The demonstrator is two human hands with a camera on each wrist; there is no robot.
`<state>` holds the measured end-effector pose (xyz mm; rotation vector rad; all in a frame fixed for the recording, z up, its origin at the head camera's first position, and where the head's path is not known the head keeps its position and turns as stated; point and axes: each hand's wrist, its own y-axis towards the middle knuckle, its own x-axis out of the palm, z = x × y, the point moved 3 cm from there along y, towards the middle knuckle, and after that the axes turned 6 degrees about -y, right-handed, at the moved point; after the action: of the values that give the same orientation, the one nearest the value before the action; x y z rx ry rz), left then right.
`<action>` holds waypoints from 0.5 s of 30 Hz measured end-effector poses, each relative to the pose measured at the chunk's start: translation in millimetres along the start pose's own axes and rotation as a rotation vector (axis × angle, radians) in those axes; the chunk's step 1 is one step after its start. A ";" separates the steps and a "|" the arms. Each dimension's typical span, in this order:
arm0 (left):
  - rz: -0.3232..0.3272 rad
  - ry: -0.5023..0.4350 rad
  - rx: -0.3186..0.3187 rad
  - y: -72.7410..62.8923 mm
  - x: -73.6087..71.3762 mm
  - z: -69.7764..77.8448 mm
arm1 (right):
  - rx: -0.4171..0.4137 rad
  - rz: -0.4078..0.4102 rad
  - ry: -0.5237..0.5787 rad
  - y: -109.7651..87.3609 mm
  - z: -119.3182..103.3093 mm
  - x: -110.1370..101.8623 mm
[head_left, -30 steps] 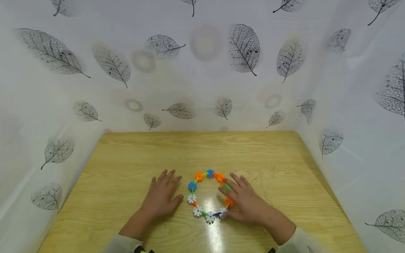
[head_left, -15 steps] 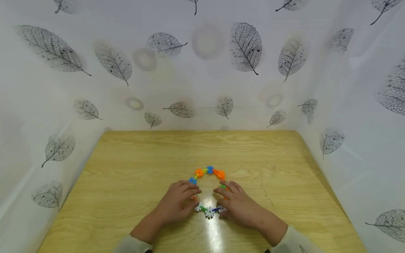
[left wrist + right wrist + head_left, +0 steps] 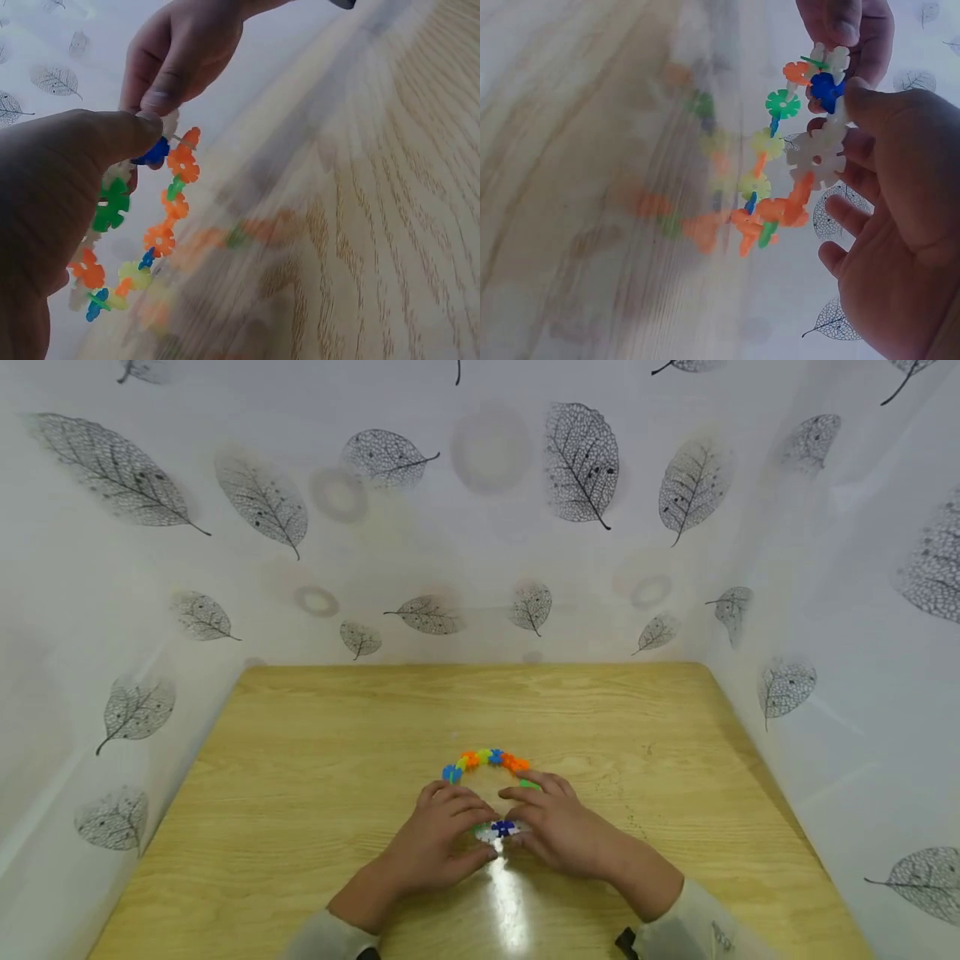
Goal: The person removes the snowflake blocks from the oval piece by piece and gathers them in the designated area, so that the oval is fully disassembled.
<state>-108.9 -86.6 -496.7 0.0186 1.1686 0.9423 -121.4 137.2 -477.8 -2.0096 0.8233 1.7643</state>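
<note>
A ring of interlocking plastic snowflake discs (image 3: 496,757) in orange, blue, green, yellow and white is at the front middle of the table. My left hand (image 3: 442,839) holds its near left part between thumb and fingers. The right hand (image 3: 562,831) pinches the near right part, beside a dark blue disc (image 3: 503,828). Both wrist views show the ring hanging from the hands, with the dark blue disc (image 3: 826,91) between the two grips. In the left wrist view the two thumbs are close together. Hands cover parts of the ring's sides.
The wood-grain table (image 3: 337,718) is glossy and reflects a light near its front. A white sheet printed with leaves (image 3: 465,543) rises behind the table and along both its sides.
The left hand has moved right onto the ring, and the right hand has curled its grip around it. The ring's near edge has risen off the table, and its discs appear turned.
</note>
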 end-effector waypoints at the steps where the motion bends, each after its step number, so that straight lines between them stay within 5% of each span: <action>1: 0.005 0.006 -0.006 0.4 0.2 -0.3 | -0.001 0.008 0.028 0.5 0.8 -1.5; 5: 0.037 0.004 -0.034 0.8 -0.1 -2.4 | 0.013 0.027 0.159 1.3 3.0 -5.4; 8: 0.105 -0.019 0.002 1.0 -2.2 -3.2 | 0.009 0.050 0.246 1.4 2.9 -7.8; 15: 0.233 -0.100 0.064 3.3 -9.5 -1.6 | -0.038 0.183 0.273 5.2 -0.3 -11.8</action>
<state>-112.9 -91.3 -488.6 0.2552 1.1190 1.0957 -125.2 135.3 -465.7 -2.2996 1.0959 1.6281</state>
